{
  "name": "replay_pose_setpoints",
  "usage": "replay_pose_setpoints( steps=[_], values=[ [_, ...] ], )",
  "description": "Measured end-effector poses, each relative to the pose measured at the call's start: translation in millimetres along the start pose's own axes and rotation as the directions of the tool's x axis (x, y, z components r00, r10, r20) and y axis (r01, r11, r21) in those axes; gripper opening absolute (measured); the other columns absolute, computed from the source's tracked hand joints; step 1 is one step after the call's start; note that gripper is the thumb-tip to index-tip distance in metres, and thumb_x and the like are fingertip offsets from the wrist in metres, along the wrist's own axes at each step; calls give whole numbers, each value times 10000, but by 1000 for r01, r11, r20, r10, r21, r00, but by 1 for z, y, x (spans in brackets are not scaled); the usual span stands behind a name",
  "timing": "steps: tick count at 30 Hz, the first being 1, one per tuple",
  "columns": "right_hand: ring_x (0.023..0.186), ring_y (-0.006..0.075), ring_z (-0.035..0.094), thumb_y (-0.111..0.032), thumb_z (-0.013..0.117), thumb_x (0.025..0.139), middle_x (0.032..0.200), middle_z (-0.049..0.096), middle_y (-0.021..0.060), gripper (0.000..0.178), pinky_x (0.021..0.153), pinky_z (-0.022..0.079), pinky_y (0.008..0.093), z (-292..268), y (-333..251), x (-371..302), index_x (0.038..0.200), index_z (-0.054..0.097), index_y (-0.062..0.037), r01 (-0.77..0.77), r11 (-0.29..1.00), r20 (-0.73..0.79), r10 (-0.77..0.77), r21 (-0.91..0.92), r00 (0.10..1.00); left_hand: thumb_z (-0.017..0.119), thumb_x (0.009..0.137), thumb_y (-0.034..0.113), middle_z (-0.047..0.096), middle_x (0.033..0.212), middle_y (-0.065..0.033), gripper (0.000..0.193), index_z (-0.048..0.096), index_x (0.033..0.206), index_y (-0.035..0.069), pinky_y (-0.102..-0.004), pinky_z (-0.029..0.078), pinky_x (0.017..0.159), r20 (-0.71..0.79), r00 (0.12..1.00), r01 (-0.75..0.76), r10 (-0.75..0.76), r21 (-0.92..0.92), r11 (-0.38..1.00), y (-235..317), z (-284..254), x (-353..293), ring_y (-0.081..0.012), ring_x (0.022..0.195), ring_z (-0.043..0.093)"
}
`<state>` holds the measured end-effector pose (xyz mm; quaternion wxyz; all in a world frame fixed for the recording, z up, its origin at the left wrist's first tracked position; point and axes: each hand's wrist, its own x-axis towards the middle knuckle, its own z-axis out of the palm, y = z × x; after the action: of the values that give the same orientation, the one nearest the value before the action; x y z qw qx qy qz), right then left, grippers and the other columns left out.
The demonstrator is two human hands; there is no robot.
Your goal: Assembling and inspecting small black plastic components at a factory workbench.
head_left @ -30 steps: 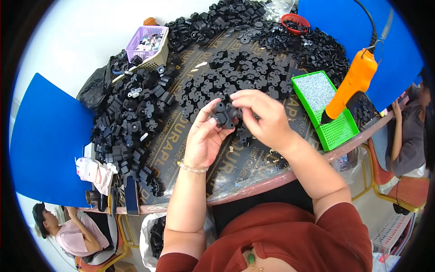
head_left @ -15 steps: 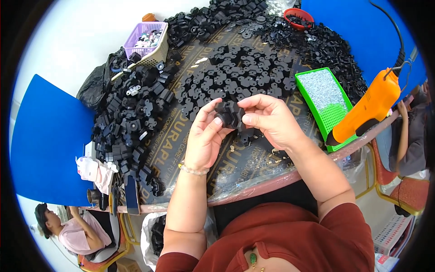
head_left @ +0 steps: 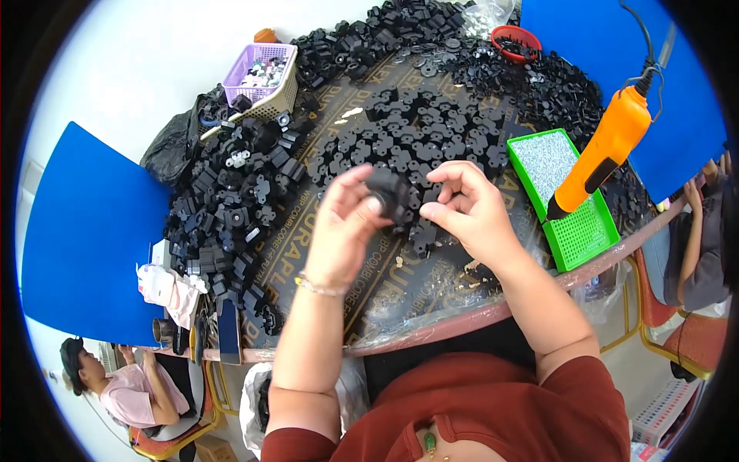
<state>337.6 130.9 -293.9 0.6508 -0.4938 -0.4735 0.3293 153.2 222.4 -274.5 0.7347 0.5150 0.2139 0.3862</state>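
Note:
Between the thumb and fingers of my left hand (head_left: 345, 219) is a black plastic part (head_left: 389, 196), blurred by motion. My right hand (head_left: 468, 204) is just to its right with a gap between; its thumb and fingers are apart and nothing shows in them. Past both hands lies a spread of similar black plastic parts (head_left: 416, 135) on the dark printed board (head_left: 369, 277). To the right hangs an orange electric screwdriver (head_left: 604, 150) on a cord, its tip over a green tray (head_left: 585, 239) holding many small silvery pieces (head_left: 543, 162).
Heaps of black parts (head_left: 223, 208) line the left side and the back. A purple basket (head_left: 258, 73) and a red bowl (head_left: 516, 45) stand at the back. Blue panels (head_left: 92, 239) flank the table. One person (head_left: 127, 385) sits at left, another (head_left: 700, 254) at right.
My right hand has let go of the black part and drawn slightly away. The left hand keeps the part, which is moving. The hanging screwdriver has swung left over the green tray.

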Motion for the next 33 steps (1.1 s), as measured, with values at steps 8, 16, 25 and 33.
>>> replay_pose_setpoints(
  steps=[8,16,25,33],
  values=[
    [864,71,522,3,688,866,1116,522,20,258,716,477,206,-13,-11,2,1109,608,-36,88,984,-52,-80,158,995,761,775,93,680,1005,-144,446,629,1195,25,-358,536,814,17,928,-91,372,979,181,51,-109,166,-269,896,679],
    [837,79,530,39,671,859,1155,541,52,263,686,463,197,-24,-14,1,1100,610,-46,141,987,-49,-137,82,989,667,933,230,655,980,-44,318,654,1199,57,-265,494,705,-76,939,219,-335,883,414,6,-126,246,-116,780,560],
    [861,91,547,39,671,857,1183,551,79,273,707,475,210,-27,-24,-2,1114,617,-35,184,977,-53,-180,107,982,707,832,338,675,1157,-179,469,650,1272,186,-429,510,949,-85,996,70,0,824,-562,58,-169,233,-344,1117,627],
    [840,87,546,56,652,861,1158,550,68,254,692,473,213,-29,-19,3,1098,617,-30,206,978,-112,-201,40,973,797,748,86,597,1200,-189,623,495,1287,168,-444,527,906,-11,991,-54,-132,876,-478,46,-173,199,-381,1098,619]
  ],
)
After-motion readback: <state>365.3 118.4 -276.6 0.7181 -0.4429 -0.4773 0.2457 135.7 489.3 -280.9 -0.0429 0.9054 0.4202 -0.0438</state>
